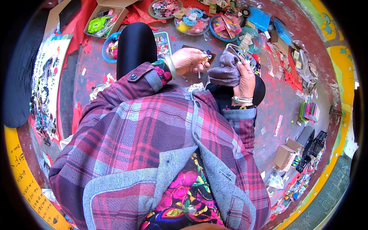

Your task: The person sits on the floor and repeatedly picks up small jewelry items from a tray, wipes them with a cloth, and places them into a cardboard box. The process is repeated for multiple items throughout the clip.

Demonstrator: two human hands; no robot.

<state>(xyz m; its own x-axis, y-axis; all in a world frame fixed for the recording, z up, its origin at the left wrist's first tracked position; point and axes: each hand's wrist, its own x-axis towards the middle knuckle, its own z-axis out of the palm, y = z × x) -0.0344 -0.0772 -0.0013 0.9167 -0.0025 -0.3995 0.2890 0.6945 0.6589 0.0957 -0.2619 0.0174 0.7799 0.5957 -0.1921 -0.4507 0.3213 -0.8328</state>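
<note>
My left hand [188,61], with a pale bangle at its wrist, is closed in a pinch. Between its fingertips is a small orange, dark blue and white thing [207,56], too small to name. My right hand [245,79], with beaded bracelets, grips a fuzzy grey-purple cloth [224,69] by its right side; the thumb and fingers press into its folds. The cloth hangs over my right knee, a short way right of my left hand. Behind it, partly hidden, are several small colourful pieces, and a brown cardboard piece [212,61] shows between the hands.
Round basins of small packaged goods, such as a blue basin [223,37], stand ahead. An open cardboard box [112,25] holds a bright green item. At the left lies a white sheet [53,73] beside many small accessories. Boxes [284,157] and colourful packets [309,112] lie at the right.
</note>
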